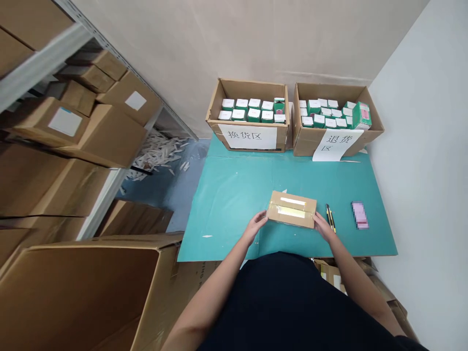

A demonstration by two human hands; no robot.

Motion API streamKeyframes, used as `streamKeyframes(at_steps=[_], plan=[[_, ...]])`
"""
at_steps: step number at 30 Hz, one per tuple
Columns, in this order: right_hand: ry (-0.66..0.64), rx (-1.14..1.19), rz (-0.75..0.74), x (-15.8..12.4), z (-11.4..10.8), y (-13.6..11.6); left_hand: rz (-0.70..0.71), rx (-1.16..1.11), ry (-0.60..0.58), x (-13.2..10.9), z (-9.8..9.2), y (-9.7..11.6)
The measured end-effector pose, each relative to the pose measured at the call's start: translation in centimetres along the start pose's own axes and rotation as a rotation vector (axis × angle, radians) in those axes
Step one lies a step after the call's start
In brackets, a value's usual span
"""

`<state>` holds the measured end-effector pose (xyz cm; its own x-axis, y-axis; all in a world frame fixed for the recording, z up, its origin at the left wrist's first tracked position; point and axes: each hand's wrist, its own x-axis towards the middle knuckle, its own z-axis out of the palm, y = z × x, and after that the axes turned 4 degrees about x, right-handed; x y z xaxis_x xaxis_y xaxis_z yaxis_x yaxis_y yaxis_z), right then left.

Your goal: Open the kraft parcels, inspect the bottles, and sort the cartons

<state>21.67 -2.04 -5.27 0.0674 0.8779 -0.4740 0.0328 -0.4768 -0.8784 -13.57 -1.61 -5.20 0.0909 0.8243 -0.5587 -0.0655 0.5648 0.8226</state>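
Left hand (256, 225): grip clasping the parcel (291, 209) at 9 o'clock.
Right hand (323, 226): grip clasping it at 3 o'clock.
Parcel: lying flat on the counter (226, 195).

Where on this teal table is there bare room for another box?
The widest free patch lies between the taped parcel and the left carton and right carton. The table left of the left hand is bare too. Right of the right hand is crowded: utility knife, then a pink item.

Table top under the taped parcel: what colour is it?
Teal table top, under the parcel; head view.
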Motion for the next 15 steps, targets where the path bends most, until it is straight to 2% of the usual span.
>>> streamKeyframes(at_steps=[2,4,5,6,9,11,15], plan=[[0.096,-0.045,-0.075,0.1,2.0,-0.1,0.037,0.007,0.021,-0.2,-0.3,0.1],[0.257,-0.225,-0.241,0.2,3.4,-0.8,0.030,0.012,0.046,-0.2,-0.9,0.1],[0.294,-0.346,-0.330,0.1,3.9,-1.2,0.016,0.013,0.054,-0.2,-1.2,0.0],[0.287,-0.466,-0.413,0.0,4.2,-1.7,0.001,0.012,0.061,-0.2,-1.5,-0.1],[0.134,-0.722,-0.562,-0.6,4.8,-2.9,-0.021,-0.001,0.080,0.1,-2.0,-0.3],[0.094,-0.801,-0.585,-1.0,5.0,-3.2,-0.022,-0.011,0.096,0.4,-2.0,-0.3],[0.139,-0.823,-0.550,-1.6,4.4,-3.0,-0.027,-0.021,0.111,0.6,-1.9,-0.1]])
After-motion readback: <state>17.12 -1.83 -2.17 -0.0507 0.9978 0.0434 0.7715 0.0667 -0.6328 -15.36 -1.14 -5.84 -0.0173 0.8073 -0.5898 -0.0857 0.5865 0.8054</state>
